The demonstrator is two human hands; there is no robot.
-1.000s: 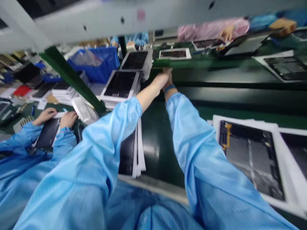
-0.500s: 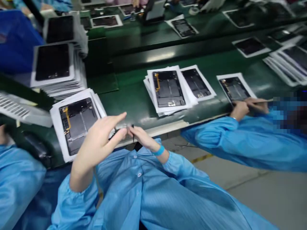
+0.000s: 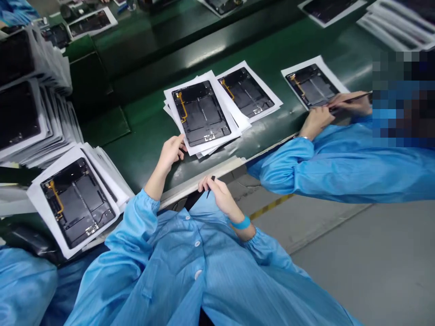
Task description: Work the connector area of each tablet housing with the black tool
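My left hand (image 3: 171,153) rests at the belt's near side, fingers spread and empty, just beside the lower corner of a stacked tablet back panel (image 3: 201,113) on white sheets. My right hand (image 3: 217,190) sits lower, near my chest, pinching a small black pointed piece (image 3: 210,186) between its fingers. A blue wristband (image 3: 242,222) circles that wrist. Another panel (image 3: 246,93) lies just beyond the stack, and a third (image 3: 77,203) lies to my left. Each has an orange flex strip.
A co-worker's hands (image 3: 335,113) hold a thin dark tool over a panel (image 3: 311,86) on the green conveyor belt (image 3: 142,131). Tall stacks of panels (image 3: 23,117) stand at far left. Grey floor (image 3: 340,240) shows at right.
The view has swung down from the far belt toward my chest. My hands have come back from reaching forward, then parted, the left moving out to the stack and the right dropping toward my chest.
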